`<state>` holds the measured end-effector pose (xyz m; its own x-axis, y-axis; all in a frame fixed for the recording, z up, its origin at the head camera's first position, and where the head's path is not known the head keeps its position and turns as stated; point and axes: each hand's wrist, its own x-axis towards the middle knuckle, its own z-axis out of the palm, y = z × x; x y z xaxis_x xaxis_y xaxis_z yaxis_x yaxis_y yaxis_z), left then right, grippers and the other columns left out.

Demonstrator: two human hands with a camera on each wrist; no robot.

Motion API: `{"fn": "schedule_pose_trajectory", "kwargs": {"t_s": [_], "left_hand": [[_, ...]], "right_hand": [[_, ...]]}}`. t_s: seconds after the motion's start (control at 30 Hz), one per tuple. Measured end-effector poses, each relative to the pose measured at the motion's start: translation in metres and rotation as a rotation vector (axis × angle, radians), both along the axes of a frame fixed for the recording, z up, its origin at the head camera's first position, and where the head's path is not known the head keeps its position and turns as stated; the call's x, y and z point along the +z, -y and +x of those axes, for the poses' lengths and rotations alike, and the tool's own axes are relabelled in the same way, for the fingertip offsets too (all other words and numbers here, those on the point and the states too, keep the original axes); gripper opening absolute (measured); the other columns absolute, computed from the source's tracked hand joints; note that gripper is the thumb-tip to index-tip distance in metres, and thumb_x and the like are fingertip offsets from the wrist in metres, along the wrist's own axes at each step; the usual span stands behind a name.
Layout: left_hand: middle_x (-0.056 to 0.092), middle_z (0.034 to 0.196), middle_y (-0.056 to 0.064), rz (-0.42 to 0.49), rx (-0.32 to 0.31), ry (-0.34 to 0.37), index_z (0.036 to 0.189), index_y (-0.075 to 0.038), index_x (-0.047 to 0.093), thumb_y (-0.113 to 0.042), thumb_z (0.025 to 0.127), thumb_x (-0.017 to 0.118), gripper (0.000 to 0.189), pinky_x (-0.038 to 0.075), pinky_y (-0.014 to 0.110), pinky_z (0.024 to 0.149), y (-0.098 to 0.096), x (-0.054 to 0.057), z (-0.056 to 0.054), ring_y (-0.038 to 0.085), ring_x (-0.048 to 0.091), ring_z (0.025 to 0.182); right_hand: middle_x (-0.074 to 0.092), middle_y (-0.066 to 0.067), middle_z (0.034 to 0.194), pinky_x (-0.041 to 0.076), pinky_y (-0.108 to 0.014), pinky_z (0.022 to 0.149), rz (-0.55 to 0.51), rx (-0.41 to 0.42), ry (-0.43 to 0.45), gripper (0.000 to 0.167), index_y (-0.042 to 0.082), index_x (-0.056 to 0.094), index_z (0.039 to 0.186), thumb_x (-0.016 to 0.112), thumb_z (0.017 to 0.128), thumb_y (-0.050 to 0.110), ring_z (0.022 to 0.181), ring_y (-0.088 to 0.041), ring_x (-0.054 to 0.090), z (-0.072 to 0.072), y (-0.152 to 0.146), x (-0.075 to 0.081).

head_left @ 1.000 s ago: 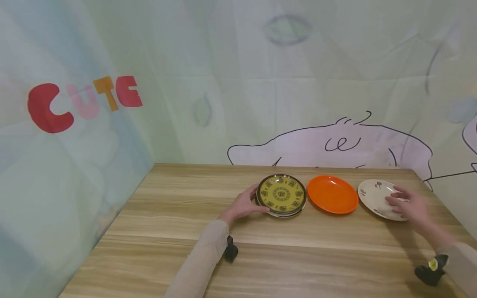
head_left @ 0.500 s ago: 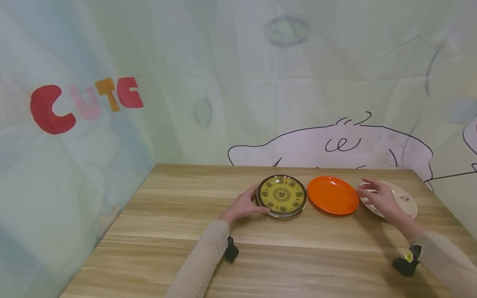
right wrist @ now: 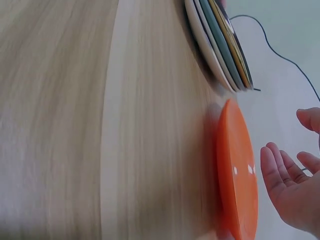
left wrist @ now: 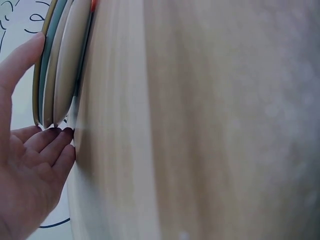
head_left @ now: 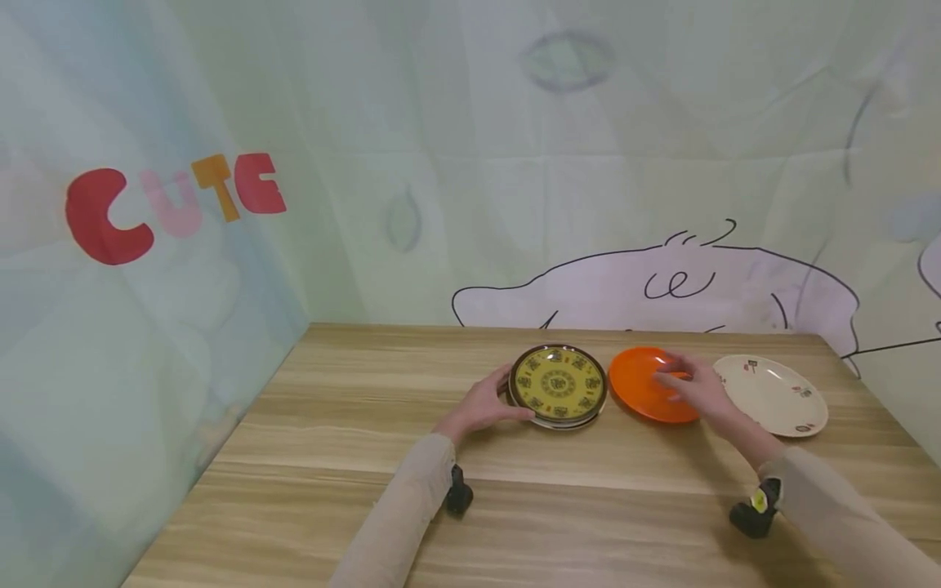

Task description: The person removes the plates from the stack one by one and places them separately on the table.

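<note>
My left hand (head_left: 485, 403) holds the left rim of a stack of plates (head_left: 558, 384), with the thumb in front and the fingers farther back. The top plate is yellow-green with a dark rim and dark motifs. Stacked edges (left wrist: 62, 60) of several plates show in the left wrist view, the fingertips touching them. My right hand (head_left: 702, 392) hovers over the right part of an orange plate (head_left: 639, 388), fingers loosely bent and nothing in them. In the right wrist view a gap separates the right hand (right wrist: 295, 185) from the orange plate (right wrist: 240, 175).
An off-white plate (head_left: 775, 396) with small printed figures lies right of the orange one. All the plates are near the back of the wooden table (head_left: 544, 506). Behind it hangs a printed cloth (head_left: 367, 163).
My right hand has moved left, from above the off-white plate to above the orange plate, uncovering the off-white one. My left hand stays at the stack, and the plates have not moved.
</note>
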<state>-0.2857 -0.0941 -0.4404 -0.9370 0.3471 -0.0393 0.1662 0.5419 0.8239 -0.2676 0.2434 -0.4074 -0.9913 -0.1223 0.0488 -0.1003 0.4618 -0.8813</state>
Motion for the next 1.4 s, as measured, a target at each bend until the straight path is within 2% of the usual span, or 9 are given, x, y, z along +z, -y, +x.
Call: {"fn": "schedule_pose_trajectory", "kwargs": {"t_s": [0.13, 0.6, 0.83, 1.07, 1.2, 1.4], "left_hand": [[0.034, 0.143, 0.011, 0.008, 0.000, 0.001, 0.143, -0.006, 0.025, -0.032, 0.067, 0.080, 0.098, 0.025, 0.038, 0.109, -0.001, -0.001, -0.001, 0.023, 0.034, 0.130], [0.035, 0.143, 0.013, 0.016, 0.005, -0.002, 0.142, -0.004, 0.025, -0.031, 0.067, 0.080, 0.097, 0.024, 0.039, 0.109, -0.001, 0.001, 0.002, 0.024, 0.035, 0.129], [0.035, 0.143, 0.013, 0.011, 0.001, -0.008, 0.142, -0.005, 0.025, -0.031, 0.067, 0.080, 0.096, 0.025, 0.039, 0.109, -0.001, 0.001, 0.001, 0.024, 0.035, 0.129], [0.034, 0.143, 0.011, 0.010, -0.003, 0.002, 0.142, -0.006, 0.025, -0.032, 0.066, 0.080, 0.097, 0.024, 0.039, 0.109, -0.001, -0.001, -0.001, 0.023, 0.034, 0.130], [0.034, 0.143, 0.011, 0.006, -0.002, -0.001, 0.142, -0.006, 0.026, -0.032, 0.066, 0.080, 0.097, 0.024, 0.039, 0.109, -0.001, -0.002, -0.001, 0.023, 0.035, 0.129], [0.033, 0.143, 0.013, 0.009, -0.001, -0.001, 0.142, -0.004, 0.025, -0.032, 0.067, 0.079, 0.097, 0.025, 0.039, 0.109, -0.001, 0.000, 0.000, 0.025, 0.035, 0.129]], "right_hand": [[0.047, -0.031, 0.121, 0.054, -0.024, 0.069, -0.022, 0.016, -0.009, 0.059, -0.009, 0.033, 0.134, 0.057, 0.090, 0.021, 0.100, -0.029, 0.053, -0.002, 0.013, -0.005], [0.051, -0.029, 0.118, 0.054, -0.023, 0.064, -0.037, 0.046, -0.025, 0.055, -0.008, 0.037, 0.132, 0.060, 0.087, 0.014, 0.094, -0.028, 0.057, -0.009, 0.046, -0.016], [0.049, -0.029, 0.120, 0.055, -0.027, 0.060, -0.027, 0.054, 0.011, 0.060, -0.009, 0.034, 0.133, 0.062, 0.085, 0.014, 0.078, -0.021, 0.059, -0.010, 0.061, -0.019], [0.046, -0.029, 0.123, 0.055, -0.029, 0.056, -0.017, 0.040, 0.023, 0.059, -0.010, 0.035, 0.133, 0.062, 0.084, 0.011, 0.075, -0.021, 0.058, -0.012, 0.067, -0.025], [0.046, -0.029, 0.124, 0.054, -0.027, 0.053, -0.011, 0.031, 0.039, 0.059, -0.010, 0.036, 0.132, 0.063, 0.083, 0.009, 0.067, -0.019, 0.057, -0.013, 0.069, -0.027], [0.051, -0.031, 0.116, 0.052, -0.024, 0.050, -0.020, 0.009, 0.059, 0.061, -0.012, 0.037, 0.131, 0.065, 0.080, 0.006, 0.056, -0.014, 0.057, -0.016, 0.073, -0.030]]}}
